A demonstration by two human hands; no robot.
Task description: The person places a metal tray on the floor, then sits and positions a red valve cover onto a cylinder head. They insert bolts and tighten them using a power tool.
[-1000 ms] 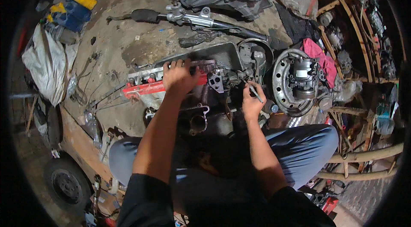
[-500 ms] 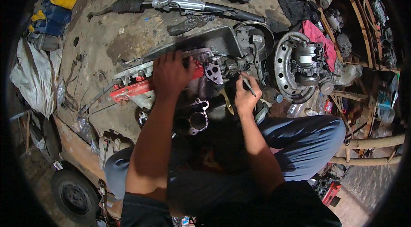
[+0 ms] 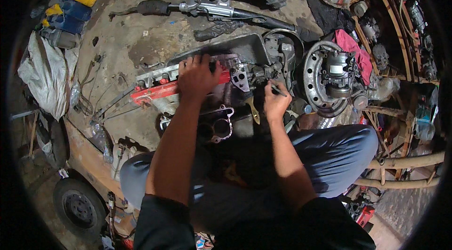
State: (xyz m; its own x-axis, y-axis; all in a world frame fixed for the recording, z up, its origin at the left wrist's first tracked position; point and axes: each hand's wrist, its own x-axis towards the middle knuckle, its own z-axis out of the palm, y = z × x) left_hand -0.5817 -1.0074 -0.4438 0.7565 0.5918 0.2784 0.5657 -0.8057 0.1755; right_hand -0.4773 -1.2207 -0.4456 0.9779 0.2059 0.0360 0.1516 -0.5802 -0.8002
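Note:
My left hand [image 3: 197,80] rests over a long engine part with a red rail [image 3: 157,92], its fingers spread across the upper edge. In my right hand [image 3: 277,105] a slim, dark, rod-like tool [image 3: 278,90] is pinched; its exact kind is unclear. The fingertips are close to metal fittings [image 3: 258,76] at the engine part's right end. Just left of these fittings sits a flat plate with holes [image 3: 240,80]. A brush with a yellowish handle [image 3: 254,111] lies below the plate. Nearer to me is a metal flange with a round opening [image 3: 221,127].
Behind the engine part stands a grey metal tray [image 3: 254,45]. A steering rack [image 3: 212,8] lies farther back. To the right, a wheel rim [image 3: 310,78] holds a machine part beside a pink cloth [image 3: 355,54]. A tyre [image 3: 80,210] is at the lower left.
The scene has shifted slightly to the right in view. The tool in my right hand now points at a different angle. My left hand keeps its place on the engine part.

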